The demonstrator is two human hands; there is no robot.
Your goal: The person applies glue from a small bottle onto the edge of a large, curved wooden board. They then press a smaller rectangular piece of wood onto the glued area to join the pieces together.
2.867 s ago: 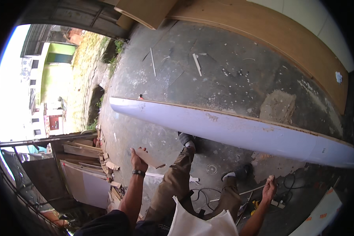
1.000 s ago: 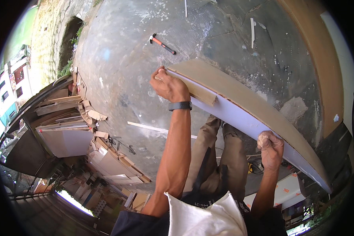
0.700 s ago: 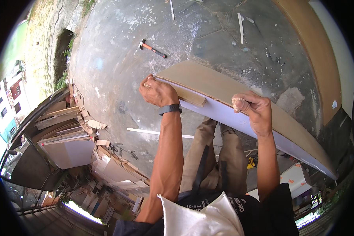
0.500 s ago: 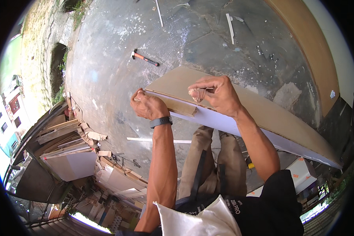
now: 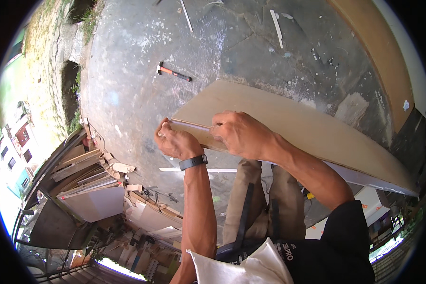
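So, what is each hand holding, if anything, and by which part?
The left hand holds a thin brown strip by its left end. The right hand is curled; whether it holds anything cannot be told.

A hammer (image 5: 174, 73) lies on the grey floor (image 5: 132, 99).

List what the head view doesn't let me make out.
In the head view:
Anything inside the right hand: hidden by its fingers.
Tan strip, right end: behind that hand.
Feet: behind the panel and right forearm.
Topmost white strip, far end: cut by the upper edge.
Yellow object: too small to identify.
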